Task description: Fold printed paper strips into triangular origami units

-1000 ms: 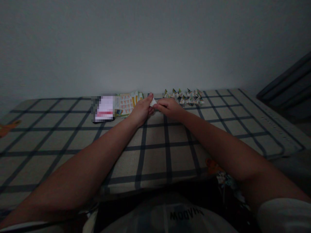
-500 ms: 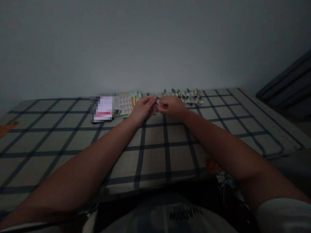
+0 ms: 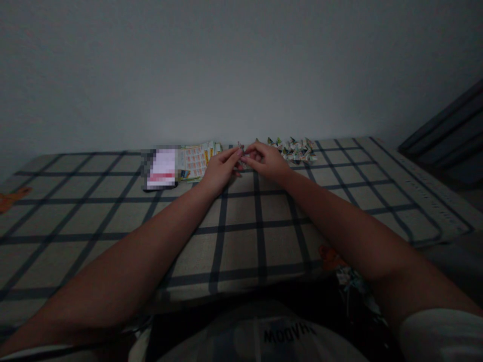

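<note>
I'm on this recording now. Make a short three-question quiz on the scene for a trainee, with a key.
1. True or false: a small piece shows between the left hand and the right hand.

2. What lies just beyond the right hand?
a) a bowl
b) pointed folded pieces
c) a hammer

3. Fill in: the printed sheets lie nearer the ____ hand.

Key: 1 true; 2 b; 3 left.
</note>
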Tool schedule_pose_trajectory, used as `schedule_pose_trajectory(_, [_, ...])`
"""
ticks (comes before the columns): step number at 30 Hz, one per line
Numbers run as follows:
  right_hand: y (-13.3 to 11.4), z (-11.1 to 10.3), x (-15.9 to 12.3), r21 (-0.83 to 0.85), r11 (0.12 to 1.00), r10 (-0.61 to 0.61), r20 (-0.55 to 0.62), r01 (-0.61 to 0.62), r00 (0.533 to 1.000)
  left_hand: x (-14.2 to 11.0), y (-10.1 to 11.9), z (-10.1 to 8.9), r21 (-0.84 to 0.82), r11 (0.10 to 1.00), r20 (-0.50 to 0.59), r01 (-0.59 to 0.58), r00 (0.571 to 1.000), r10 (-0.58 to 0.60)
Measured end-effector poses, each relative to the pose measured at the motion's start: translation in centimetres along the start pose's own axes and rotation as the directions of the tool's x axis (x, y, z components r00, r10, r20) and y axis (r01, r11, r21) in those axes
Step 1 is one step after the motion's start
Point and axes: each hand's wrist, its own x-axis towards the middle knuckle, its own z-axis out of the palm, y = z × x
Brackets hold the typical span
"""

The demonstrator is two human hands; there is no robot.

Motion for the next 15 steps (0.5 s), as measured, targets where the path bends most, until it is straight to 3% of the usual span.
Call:
schedule_pose_trajectory(9, [0.2, 0.3, 0.2, 0.129, 0.984, 0.127, 0.003, -0.126, 0.992, 0.7, -1.8, -0.6, 0.249, 0.951, 0.090, -0.183, 0.982, 0.166])
schedule_pose_trajectory(15, [0.2, 0.4, 0.2, 0.158, 0.979, 0.135, -0.021, -0.130, 0.991, 0.7, -1.6, -0.6, 0.274, 0.942, 0.100, -0.193, 0.980, 0.172])
